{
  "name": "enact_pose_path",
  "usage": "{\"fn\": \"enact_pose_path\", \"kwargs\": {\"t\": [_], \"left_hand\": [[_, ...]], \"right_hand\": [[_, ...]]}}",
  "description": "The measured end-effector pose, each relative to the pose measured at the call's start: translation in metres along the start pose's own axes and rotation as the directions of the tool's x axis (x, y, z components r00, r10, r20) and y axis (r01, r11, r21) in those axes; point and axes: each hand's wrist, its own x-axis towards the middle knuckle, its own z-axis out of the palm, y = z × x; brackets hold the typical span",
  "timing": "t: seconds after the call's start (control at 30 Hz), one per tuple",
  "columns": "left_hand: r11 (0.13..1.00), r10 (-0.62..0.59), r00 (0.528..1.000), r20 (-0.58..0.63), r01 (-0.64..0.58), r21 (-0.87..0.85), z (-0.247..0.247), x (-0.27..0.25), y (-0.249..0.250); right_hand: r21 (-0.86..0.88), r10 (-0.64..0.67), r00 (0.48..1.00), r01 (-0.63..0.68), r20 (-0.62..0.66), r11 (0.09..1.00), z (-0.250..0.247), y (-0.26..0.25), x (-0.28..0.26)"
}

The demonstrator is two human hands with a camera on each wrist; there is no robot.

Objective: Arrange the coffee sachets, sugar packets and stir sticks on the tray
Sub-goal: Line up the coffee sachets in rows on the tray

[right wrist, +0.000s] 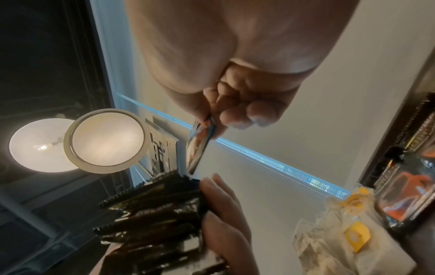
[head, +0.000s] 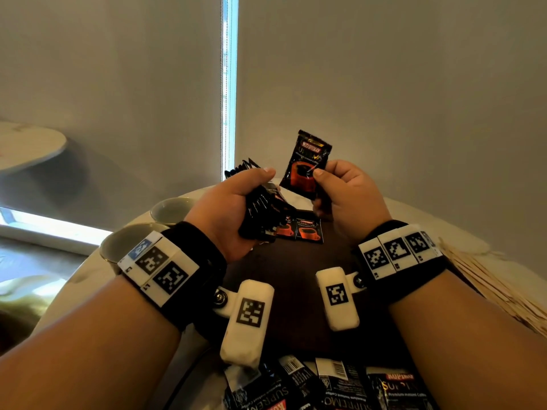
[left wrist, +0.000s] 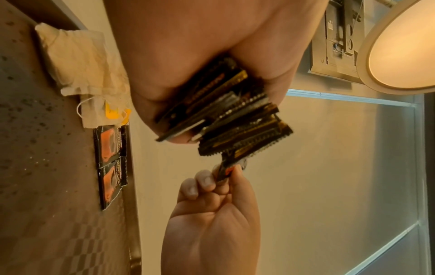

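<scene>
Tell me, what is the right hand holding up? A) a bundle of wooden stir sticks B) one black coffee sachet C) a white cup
B: the right hand pinches one black coffee sachet between thumb and fingers, held up above the tray, while the left hand grips a whole stack of sachets.

The sachet [head: 306, 164] looks like glossy foil or plastic film, black and orange, catching the light, with saw-toothed ends. The stack [head: 260, 216] beside it has the same shiny, crinkled skin. The tray [head: 296, 279] under the sachet is dark and matt, faintly textured, perhaps wood-grain laminate. Right of the tray lie pale bare-wood sticks [head: 497, 291]. At its left stand smooth glazed cups [head: 173, 210]. Teabags [left wrist: 87, 78] beyond are soft, creased paper.
</scene>
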Motion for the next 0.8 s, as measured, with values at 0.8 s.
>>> {"fn": "enact_pose_path", "kwargs": {"t": [0.8], "left_hand": [[0.995,0.075,0.98,-0.183,-0.062,0.08,-0.004,0.007,-0.008]], "right_hand": [[0.305,0.121,0.984,-0.156,0.132,0.939,0.006,0.018,0.002]]}}
